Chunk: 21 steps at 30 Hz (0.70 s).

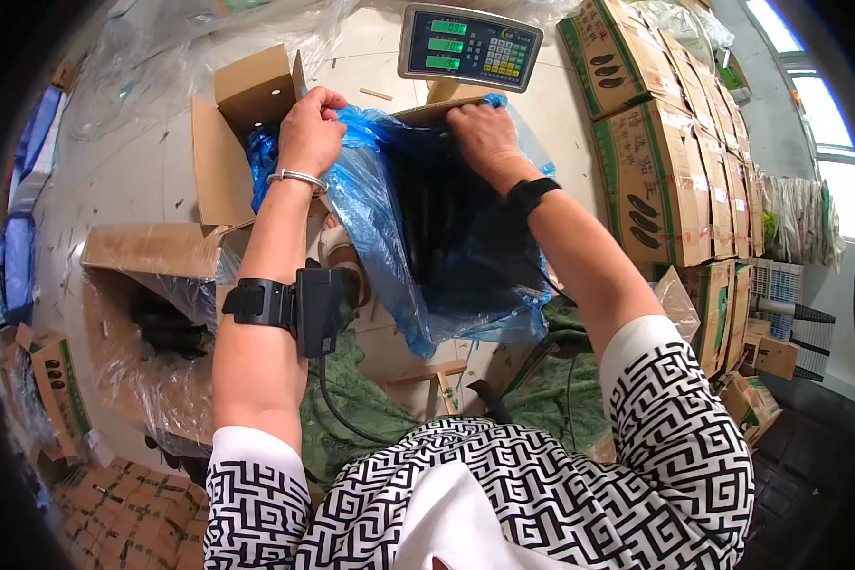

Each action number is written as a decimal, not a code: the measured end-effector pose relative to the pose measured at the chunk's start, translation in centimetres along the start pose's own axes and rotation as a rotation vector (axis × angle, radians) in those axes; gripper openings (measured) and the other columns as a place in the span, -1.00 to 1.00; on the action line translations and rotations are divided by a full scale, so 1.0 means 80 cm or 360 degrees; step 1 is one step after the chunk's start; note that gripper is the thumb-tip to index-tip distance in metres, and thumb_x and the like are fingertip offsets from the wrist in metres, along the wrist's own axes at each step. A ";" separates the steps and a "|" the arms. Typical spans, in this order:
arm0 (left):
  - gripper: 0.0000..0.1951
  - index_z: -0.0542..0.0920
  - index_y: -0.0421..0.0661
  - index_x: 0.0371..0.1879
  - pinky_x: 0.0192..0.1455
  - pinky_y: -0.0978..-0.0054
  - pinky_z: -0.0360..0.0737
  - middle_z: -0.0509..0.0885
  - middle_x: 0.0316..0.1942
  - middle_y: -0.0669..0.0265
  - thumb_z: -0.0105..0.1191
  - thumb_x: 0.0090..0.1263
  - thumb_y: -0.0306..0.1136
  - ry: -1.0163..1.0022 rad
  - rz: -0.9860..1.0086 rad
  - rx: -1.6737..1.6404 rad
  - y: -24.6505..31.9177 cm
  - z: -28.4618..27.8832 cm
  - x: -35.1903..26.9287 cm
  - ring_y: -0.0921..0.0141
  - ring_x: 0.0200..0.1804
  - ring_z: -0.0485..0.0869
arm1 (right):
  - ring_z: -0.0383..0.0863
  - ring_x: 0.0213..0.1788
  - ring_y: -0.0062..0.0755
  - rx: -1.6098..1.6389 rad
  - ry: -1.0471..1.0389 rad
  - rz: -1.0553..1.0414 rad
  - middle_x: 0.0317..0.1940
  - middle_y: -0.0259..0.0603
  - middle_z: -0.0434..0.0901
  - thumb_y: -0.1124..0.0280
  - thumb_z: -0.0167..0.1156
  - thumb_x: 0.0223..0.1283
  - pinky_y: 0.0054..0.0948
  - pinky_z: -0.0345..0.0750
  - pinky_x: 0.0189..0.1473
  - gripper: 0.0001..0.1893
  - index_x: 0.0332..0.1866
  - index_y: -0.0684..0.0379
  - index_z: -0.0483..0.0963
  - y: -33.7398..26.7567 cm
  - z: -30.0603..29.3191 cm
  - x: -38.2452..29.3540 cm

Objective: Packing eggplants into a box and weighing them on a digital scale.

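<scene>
A translucent blue plastic bag (370, 214) lines a cardboard box in front of me and hangs over its near side. Inside it lie several long dark eggplants (431, 221), partly in shadow. My left hand (312, 132) has its fingers curled on the bag's far left edge, beside a raised box flap (253, 85). At the far right, my right hand (486, 135) grips the bag's rim against another cardboard flap (427, 112). The fingertips of both hands are partly hidden.
A digital scale display (470, 48) stands beyond the box. Stacked eggplant cartons (655, 178) rise on the right. To the left, an open carton (149, 249) lined with clear film holds dark eggplants. Flattened cardboard (128, 513) lies lower left, and wooden strips (431, 372) lie between my legs.
</scene>
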<state>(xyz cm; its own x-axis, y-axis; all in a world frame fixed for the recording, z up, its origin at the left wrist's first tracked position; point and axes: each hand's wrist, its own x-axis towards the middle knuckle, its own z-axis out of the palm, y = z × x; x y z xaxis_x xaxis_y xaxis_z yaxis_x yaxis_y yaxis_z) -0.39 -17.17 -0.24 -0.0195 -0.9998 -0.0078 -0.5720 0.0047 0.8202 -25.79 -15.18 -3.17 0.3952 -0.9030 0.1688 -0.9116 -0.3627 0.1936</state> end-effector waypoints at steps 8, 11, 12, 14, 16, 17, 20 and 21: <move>-0.73 0.67 -0.06 -0.23 -0.06 0.41 0.55 0.63 -0.26 0.17 0.14 0.05 -0.58 0.0006 0.0045 0.0231 -0.022 -0.008 -0.001 0.32 -0.18 0.63 | 0.66 -0.33 -0.15 0.0481 0.0389 0.0679 -0.39 -0.15 0.64 0.25 0.12 0.09 -0.23 0.57 -0.33 -0.84 -0.25 -0.02 0.56 0.121 -0.032 0.055; -0.73 0.66 -0.07 -0.23 -0.06 0.41 0.55 0.63 -0.25 0.18 0.13 0.06 -0.59 0.0081 0.0132 0.0060 -0.028 0.001 0.004 0.32 -0.16 0.63 | 0.64 -0.43 -0.47 0.1291 0.0261 0.0796 -0.47 -0.32 0.62 0.31 0.23 0.07 -0.51 0.54 -0.38 -0.83 -0.28 0.15 0.54 0.220 0.000 0.061; -0.75 0.67 -0.08 -0.25 -0.07 0.43 0.55 0.64 -0.26 0.19 0.12 0.07 -0.60 0.0083 0.0082 0.0111 -0.028 -0.002 0.004 0.34 -0.17 0.64 | 0.64 -0.43 -0.47 0.1302 0.0256 0.0799 -0.47 -0.32 0.62 0.31 0.23 0.07 -0.51 0.54 -0.38 -0.83 -0.28 0.15 0.54 0.222 0.007 0.056; -0.76 0.67 -0.09 -0.27 -0.09 0.44 0.55 0.65 -0.28 0.20 0.12 0.07 -0.61 0.0089 0.0025 0.0079 -0.041 0.003 0.003 0.35 -0.19 0.65 | 0.68 -0.49 -0.34 0.1303 0.0074 0.1291 -0.48 -0.16 0.65 0.24 0.18 0.11 -0.40 0.58 -0.45 -0.79 -0.27 0.14 0.57 0.221 0.023 0.041; -0.77 0.68 -0.09 -0.30 -0.14 0.47 0.56 0.69 -0.35 0.23 0.13 0.05 -0.61 0.0056 -0.0042 -0.0073 -0.061 0.021 0.005 0.38 -0.26 0.67 | 0.65 -0.56 -0.42 0.1368 -0.0004 0.1577 -0.55 -0.16 0.63 0.26 0.17 0.13 -0.46 0.59 -0.47 -0.76 -0.29 0.25 0.56 0.233 0.069 0.003; -0.75 0.67 -0.10 -0.29 -0.16 0.47 0.56 0.70 -0.36 0.23 0.13 0.03 -0.63 0.0017 -0.0060 -0.0096 -0.067 0.029 0.001 0.38 -0.28 0.67 | 0.64 -0.54 -0.37 0.1190 -0.0349 0.1397 -0.55 -0.14 0.63 0.30 0.12 0.17 -0.37 0.58 -0.46 -0.78 -0.31 0.26 0.55 0.232 0.094 -0.025; -0.77 0.65 -0.13 -0.31 -0.15 0.41 0.56 0.69 -0.35 0.13 0.08 0.01 -0.59 -0.0227 -0.0050 0.0141 -0.088 0.062 -0.012 0.26 -0.26 0.68 | 0.61 -0.41 -0.33 0.2058 -0.0624 0.1189 -0.48 -0.17 0.61 0.38 0.11 0.15 -0.36 0.52 -0.41 -0.86 -0.31 0.17 0.56 0.185 0.159 -0.134; -0.77 0.65 -0.13 -0.32 -0.14 0.36 0.55 0.67 -0.34 0.07 0.06 0.01 -0.56 -0.0316 0.0007 0.0272 -0.100 0.062 -0.017 0.19 -0.25 0.67 | 0.60 -0.42 -0.31 0.2690 -0.0793 0.1422 -0.40 -0.19 0.61 0.39 0.13 0.12 -0.37 0.52 -0.41 -0.85 -0.22 0.15 0.54 0.159 0.153 -0.160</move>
<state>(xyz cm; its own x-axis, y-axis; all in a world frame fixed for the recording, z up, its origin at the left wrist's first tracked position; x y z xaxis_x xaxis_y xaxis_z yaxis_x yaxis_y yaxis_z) 0.14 -15.71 -9.60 -0.1732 -0.9762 -0.1302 -0.7014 0.0295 0.7122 -43.82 -11.08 -14.65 0.0551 -0.7848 -0.6172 -0.0761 0.6131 -0.7864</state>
